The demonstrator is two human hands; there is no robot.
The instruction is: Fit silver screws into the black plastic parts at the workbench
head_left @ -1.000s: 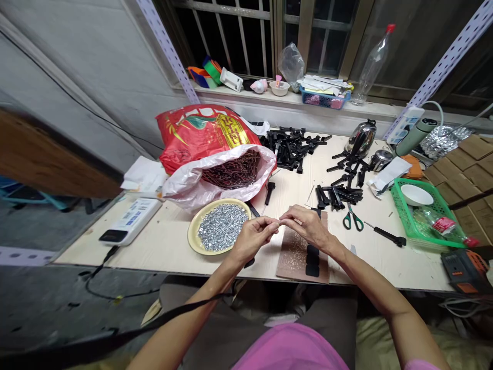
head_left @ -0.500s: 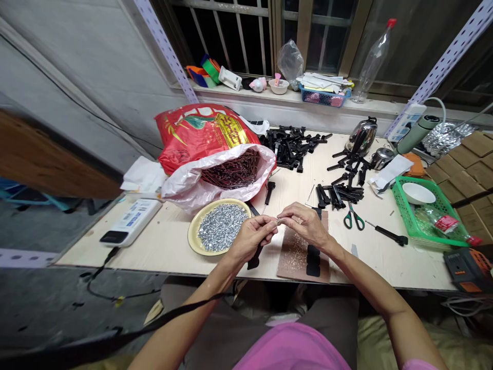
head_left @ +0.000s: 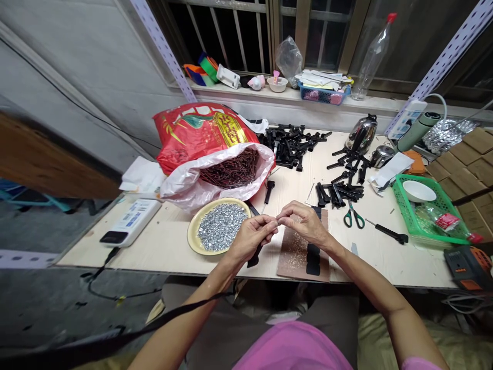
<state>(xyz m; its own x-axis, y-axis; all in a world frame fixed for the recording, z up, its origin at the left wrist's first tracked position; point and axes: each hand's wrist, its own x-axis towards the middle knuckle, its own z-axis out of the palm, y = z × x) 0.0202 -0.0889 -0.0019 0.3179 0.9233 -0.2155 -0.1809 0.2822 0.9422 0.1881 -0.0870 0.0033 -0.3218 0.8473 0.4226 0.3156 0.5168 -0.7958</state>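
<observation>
My left hand (head_left: 252,235) is closed, with a black plastic-handled piece (head_left: 254,257) sticking out below its fingers. It resembles the loose black piece with a thin metal rod (head_left: 269,191) lying just beyond. Fingertips of my right hand (head_left: 302,222) are pinched against those of the left; whatever tiny thing sits between them is too small to name. Left of the hands stands a yellow dish (head_left: 191,241) full of small silvery metal bits (head_left: 221,226). Under the right wrist lies a brown board (head_left: 287,259) bearing dark pads (head_left: 313,259) and pale specks.
A red bag (head_left: 200,128) of thin brownish rods (head_left: 231,170) gapes behind the dish. Heaps of black pieces (head_left: 288,146) cover the back. To the right are scissors (head_left: 353,216), another rod-ended black piece (head_left: 387,232) and a green basket (head_left: 402,216). A white device (head_left: 133,221) sits left.
Both hands stay joined at the fingertips in nearly the same place, with only slight finger movement. The camera view has shifted a little.
</observation>
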